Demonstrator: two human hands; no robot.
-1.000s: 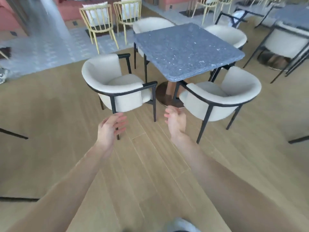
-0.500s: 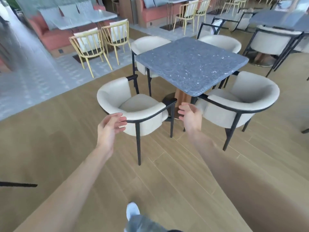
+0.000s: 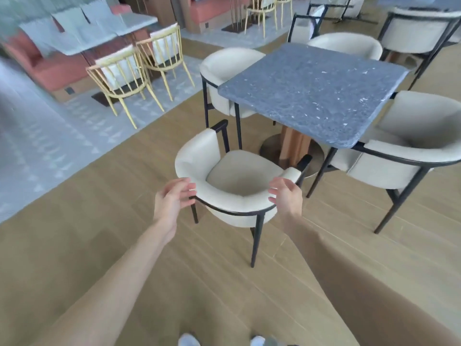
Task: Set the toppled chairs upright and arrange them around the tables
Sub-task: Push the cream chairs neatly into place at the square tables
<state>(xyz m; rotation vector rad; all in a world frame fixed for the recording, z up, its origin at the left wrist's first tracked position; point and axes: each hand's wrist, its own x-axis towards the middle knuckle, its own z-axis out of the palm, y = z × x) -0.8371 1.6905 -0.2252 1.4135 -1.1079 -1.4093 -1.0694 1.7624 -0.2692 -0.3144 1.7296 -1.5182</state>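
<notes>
A cream armchair (image 3: 234,178) with a black metal frame stands upright in front of me, its seat facing the blue speckled table (image 3: 314,93). My left hand (image 3: 172,199) hovers at the left end of its curved backrest, fingers spread, at or just off the padding. My right hand (image 3: 287,196) is open at the right end of the backrest, close to the armrest tip. Neither hand is closed on the chair. Three more cream armchairs stand upright around the table: one at the right (image 3: 409,151), one at the far left (image 3: 229,78), one at the back (image 3: 346,44).
Two yellow spindle chairs (image 3: 132,76) stand on the grey patterned floor at the left, by a red bench (image 3: 50,68) and a white table. Another cream chair (image 3: 419,33) is at the back right. Wood floor lies around me; my shoes (image 3: 189,340) show at the bottom edge.
I have stepped closer to the near chair. Both hands have risen from below the chair up to the two ends of its backrest.
</notes>
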